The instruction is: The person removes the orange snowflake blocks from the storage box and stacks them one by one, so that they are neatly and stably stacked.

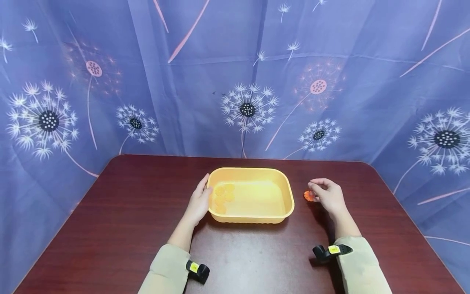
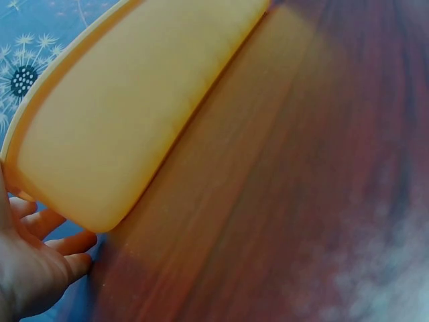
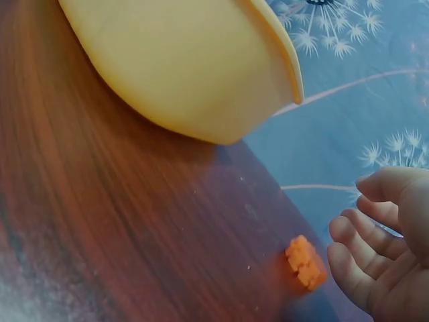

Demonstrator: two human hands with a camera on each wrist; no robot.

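Note:
A yellow rectangular plastic basin [image 1: 253,219] stands on the table. My left hand [image 1: 198,203] grips its left end, thumb over the rim and fingers along the outer wall; the left wrist view shows those fingers at the basin's lower corner [image 2: 100,218]. Several flat, round orange pieces [image 1: 225,196] lie inside the basin at its left. Right of the basin, a small orange piece with a scalloped edge [image 3: 305,263] lies on the table. My right hand [image 1: 328,197] is just beside it, its fingers loosely bent and apart from the thumb, nothing between them.
The dark red-brown wooden table [image 1: 235,257] reaches back to a blue curtain [image 1: 191,102] printed with dandelions, which hangs behind and at both sides. Black straps with cameras [image 1: 332,250] are worn on both sleeves.

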